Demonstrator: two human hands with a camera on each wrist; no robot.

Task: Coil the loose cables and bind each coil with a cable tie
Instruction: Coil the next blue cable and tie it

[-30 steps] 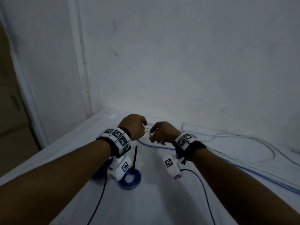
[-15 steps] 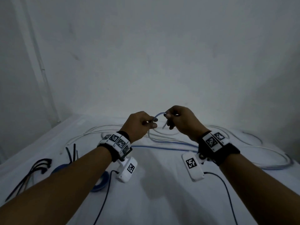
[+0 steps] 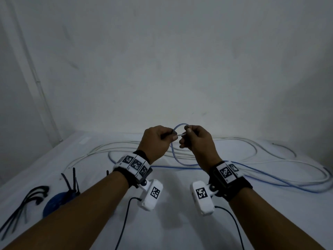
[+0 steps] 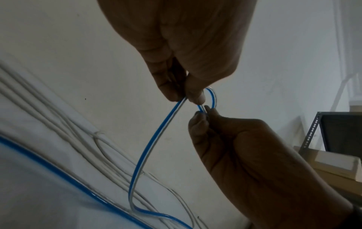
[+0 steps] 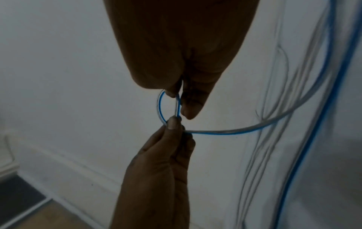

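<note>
Blue-and-white cable (image 3: 174,152) rises from the white-covered table (image 3: 162,222) to both raised hands, left hand (image 3: 157,141) and right hand (image 3: 196,139) each pinching it beside 1 small loop, slack trailing down and rightward, nearer the right hand.

Both hands (image 3: 177,139) raised — fingertips pinched together
</note>
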